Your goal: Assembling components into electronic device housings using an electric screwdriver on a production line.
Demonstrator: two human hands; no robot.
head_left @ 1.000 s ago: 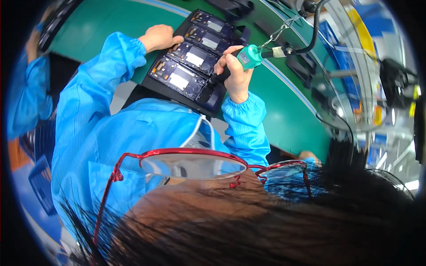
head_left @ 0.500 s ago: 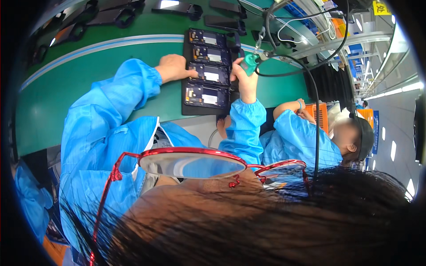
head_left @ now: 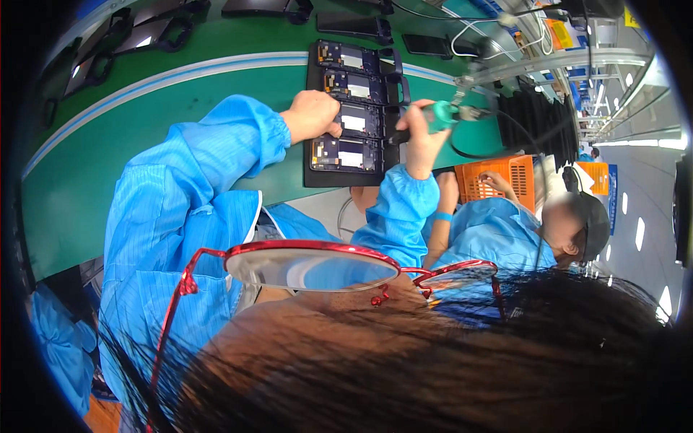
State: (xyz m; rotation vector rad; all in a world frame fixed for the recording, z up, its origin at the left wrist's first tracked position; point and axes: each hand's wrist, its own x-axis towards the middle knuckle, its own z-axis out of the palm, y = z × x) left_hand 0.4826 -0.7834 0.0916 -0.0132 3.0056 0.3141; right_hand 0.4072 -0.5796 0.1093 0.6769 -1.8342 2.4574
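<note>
A long black tray [head_left: 310, 160] lies on the green workbench, with a column of dark, opened electronic device housings [head_left: 351, 121] in it, each showing a pale rectangle and small circuit parts. My left hand [head_left: 315, 115] is closed at the tray's left edge, its thumb against the third housing from the far end; its curled fingertips are hidden. My right hand [head_left: 422, 141] is wrapped round a green, corded electric screwdriver [head_left: 442, 115] at the tray's right side. The tool is blurred, and a dark end of it points left toward the housings; whether it touches one I cannot tell.
Across the blue-white rail [head_left: 195, 72], several dark devices [head_left: 354, 27] lie on the green surface. A black cable [head_left: 530, 130] loops right of the screwdriver. At my right a co-worker in a blue smock [head_left: 498, 231] has a hand by an orange basket [head_left: 516, 173].
My right hand and the screwdriver have shifted right, away from the housings. My left hand stays at the tray's edge. The co-worker's arm has moved, showing more of the orange basket.
</note>
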